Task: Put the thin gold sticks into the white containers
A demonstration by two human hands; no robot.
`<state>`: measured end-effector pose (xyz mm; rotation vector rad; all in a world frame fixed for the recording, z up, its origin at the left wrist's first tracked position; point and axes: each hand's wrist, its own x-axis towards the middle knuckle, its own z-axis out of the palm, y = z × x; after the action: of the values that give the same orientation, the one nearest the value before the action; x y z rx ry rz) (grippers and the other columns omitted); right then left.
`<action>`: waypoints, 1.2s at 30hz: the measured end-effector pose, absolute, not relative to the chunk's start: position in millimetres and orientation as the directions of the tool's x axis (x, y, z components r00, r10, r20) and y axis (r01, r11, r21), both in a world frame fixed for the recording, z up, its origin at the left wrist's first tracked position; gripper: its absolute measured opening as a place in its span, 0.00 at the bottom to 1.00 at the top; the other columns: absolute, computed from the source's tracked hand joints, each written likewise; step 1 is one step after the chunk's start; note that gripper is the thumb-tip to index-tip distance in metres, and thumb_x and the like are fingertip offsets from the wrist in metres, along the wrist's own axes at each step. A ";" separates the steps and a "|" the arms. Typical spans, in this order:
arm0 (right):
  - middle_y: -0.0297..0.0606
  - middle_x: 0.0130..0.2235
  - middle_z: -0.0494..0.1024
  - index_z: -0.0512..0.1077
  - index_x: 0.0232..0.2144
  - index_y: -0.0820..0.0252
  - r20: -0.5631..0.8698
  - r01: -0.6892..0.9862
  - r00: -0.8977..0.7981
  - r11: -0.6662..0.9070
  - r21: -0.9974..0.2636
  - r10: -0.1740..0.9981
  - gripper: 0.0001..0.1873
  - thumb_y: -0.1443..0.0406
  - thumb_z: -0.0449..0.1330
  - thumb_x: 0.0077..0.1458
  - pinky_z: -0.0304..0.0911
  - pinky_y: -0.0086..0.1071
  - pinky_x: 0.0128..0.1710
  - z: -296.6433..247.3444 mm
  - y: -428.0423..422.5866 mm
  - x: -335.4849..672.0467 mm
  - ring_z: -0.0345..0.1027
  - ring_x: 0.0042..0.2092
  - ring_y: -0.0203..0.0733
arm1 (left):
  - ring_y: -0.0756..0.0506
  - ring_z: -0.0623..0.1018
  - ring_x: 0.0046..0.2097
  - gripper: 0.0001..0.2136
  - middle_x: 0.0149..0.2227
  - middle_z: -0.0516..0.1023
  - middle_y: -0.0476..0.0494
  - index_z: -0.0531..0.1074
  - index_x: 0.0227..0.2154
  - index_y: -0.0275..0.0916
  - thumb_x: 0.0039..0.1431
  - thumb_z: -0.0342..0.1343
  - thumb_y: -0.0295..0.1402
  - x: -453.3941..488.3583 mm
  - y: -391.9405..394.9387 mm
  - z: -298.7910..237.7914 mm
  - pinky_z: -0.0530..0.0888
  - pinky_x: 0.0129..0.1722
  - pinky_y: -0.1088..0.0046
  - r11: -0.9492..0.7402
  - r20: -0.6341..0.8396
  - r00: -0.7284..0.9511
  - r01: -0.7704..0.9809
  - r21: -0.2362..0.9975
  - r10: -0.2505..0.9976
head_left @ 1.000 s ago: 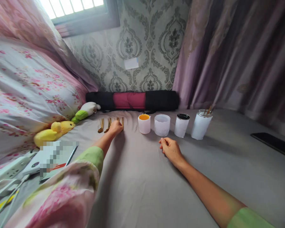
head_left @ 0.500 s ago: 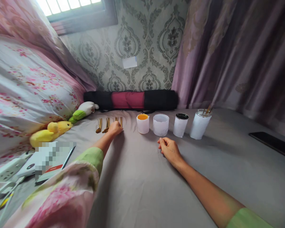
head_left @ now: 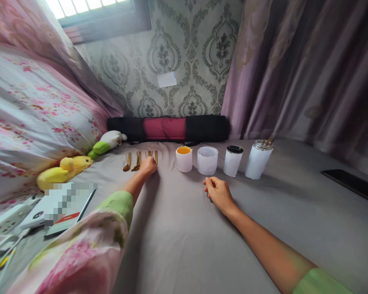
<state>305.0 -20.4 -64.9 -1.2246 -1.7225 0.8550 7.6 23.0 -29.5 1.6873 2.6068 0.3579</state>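
- Gold-coloured pieces [head_left: 138,160]: shiny, metal-looking.
- Wide cup [head_left: 207,165]: frosted white, apparently plastic or paper-wrapped.
- Black-topped can [head_left: 232,164]: matt, paper-like white side, glossy rim.
- Tall jar [head_left: 257,164]: paper-like matt wrap, clear glassy rim.
- Grey sheet [head_left: 184,228]: matt cloth, lightly creased.
- Purple curtain [head_left: 248,81]: cloth, faint sheen.

Reframed slightly to the right since a second ago, mostly in the first half second, with a small leftward slide across the frame for the gold-coloured strips [head_left: 138,162], the cup [head_left: 184,163] showing orange inside and the glass jar [head_left: 257,163]. Shifted more plainly leftward with the yellow plush toy [head_left: 59,173] and the flat pale item [head_left: 79,204]. Cropped more closely at the barred window [head_left: 110,30] above and the power strip [head_left: 10,219] at left.
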 end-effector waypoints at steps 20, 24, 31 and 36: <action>0.36 0.22 0.72 0.70 0.27 0.62 0.228 0.385 -0.183 0.284 -0.878 0.956 0.21 0.54 0.44 0.52 0.52 0.24 0.19 -65.6 -20.0 305.8 0.61 0.20 0.32 | 0.44 0.74 0.40 0.11 0.35 0.76 0.39 0.75 0.30 0.37 0.41 0.52 0.25 8.7 21.0 -27.1 0.67 0.39 0.76 0.401 0.108 -0.434 0.886 0.234 0.895; 0.35 0.21 0.71 0.70 0.27 0.62 0.232 0.390 -0.182 0.287 -0.875 0.956 0.20 0.54 0.45 0.52 0.53 0.24 0.19 -64.9 -20.1 305.9 0.61 0.20 0.32 | 0.43 0.74 0.40 0.11 0.34 0.76 0.39 0.75 0.30 0.37 0.41 0.52 0.26 9.1 20.1 -26.2 0.67 0.39 0.75 0.402 0.107 -0.436 0.884 0.239 0.894; 0.36 0.21 0.72 0.70 0.27 0.62 0.240 0.387 -0.183 0.294 -0.874 0.953 0.21 0.54 0.45 0.52 0.53 0.24 0.19 -65.8 -19.8 305.7 0.62 0.20 0.32 | 0.44 0.74 0.39 0.10 0.32 0.76 0.40 0.75 0.29 0.37 0.42 0.52 0.27 8.7 20.5 -26.2 0.68 0.37 0.76 0.430 0.102 -0.464 0.869 0.244 0.880; 0.35 0.21 0.72 0.70 0.27 0.61 0.232 0.399 -0.175 0.285 -0.871 0.957 0.20 0.54 0.45 0.52 0.53 0.25 0.19 -65.1 -19.9 305.7 0.62 0.20 0.32 | 0.43 0.75 0.38 0.09 0.31 0.76 0.39 0.75 0.29 0.36 0.43 0.52 0.28 7.6 21.7 -27.4 0.68 0.36 0.75 0.438 0.100 -0.477 0.858 0.267 0.873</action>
<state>305.7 -19.9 -65.1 -1.2404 -1.7307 0.8521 7.6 21.7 -27.4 1.5782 2.6191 0.4378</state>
